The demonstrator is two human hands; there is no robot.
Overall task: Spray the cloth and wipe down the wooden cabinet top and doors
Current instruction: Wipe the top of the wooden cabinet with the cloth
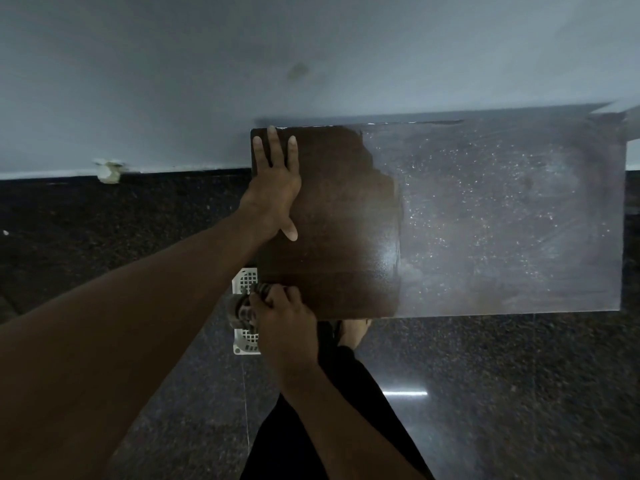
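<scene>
The wooden cabinet top [346,209] fills the middle of the head view, seen from above. Its left part is dark and clean-looking; the right part is grey with dust and white specks. My left hand [275,183] lies flat on the top near its left edge, fingers spread toward the wall. My right hand [282,315] is at the front left corner, closed on a dark patterned cloth [247,304] that bunches out to the left of the fingers. No spray bottle is in view.
A white perforated plastic basket [246,282] sits on the dark speckled floor [485,393] beside the cabinet's left side. A pale wall [173,81] runs behind the cabinet. My legs in dark clothing [346,393] and a foot show below the front edge.
</scene>
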